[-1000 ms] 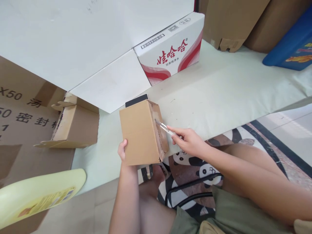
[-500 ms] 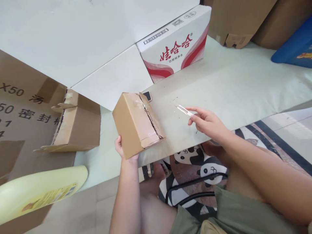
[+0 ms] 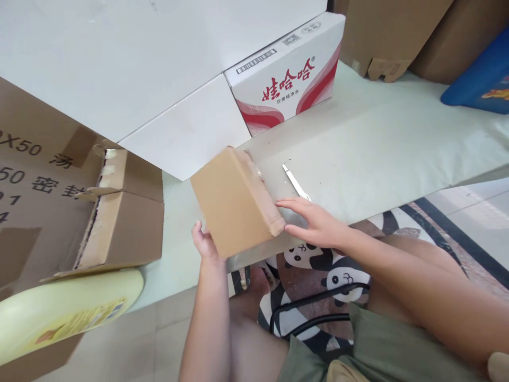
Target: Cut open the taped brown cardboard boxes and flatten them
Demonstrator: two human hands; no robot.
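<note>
A small brown cardboard box [image 3: 233, 204] is tilted over the table, its taped side turned to the right. My left hand [image 3: 205, 243] holds it from the lower left; the thumb shows and the other fingers are hidden behind the box. My right hand [image 3: 312, 223] is open, fingers apart, with its fingertips at the box's right edge; whether they press on it I cannot tell. Just beyond those fingers, a white utility knife [image 3: 295, 181] lies on the pale green tabletop [image 3: 350, 154].
White cartons stand at the back, one a red-lettered water carton [image 3: 288, 87]. An opened cardboard box [image 3: 131, 212] is on the left, by a pale yellow bottle [image 3: 71, 307]. A blue container [image 3: 479, 79] and large brown cartons [image 3: 389, 37] occupy the back right.
My right hand has let go of the utility knife, which now lies on the table, and has moved left to the box. The box has turned, its taped seam now facing more to the right.
</note>
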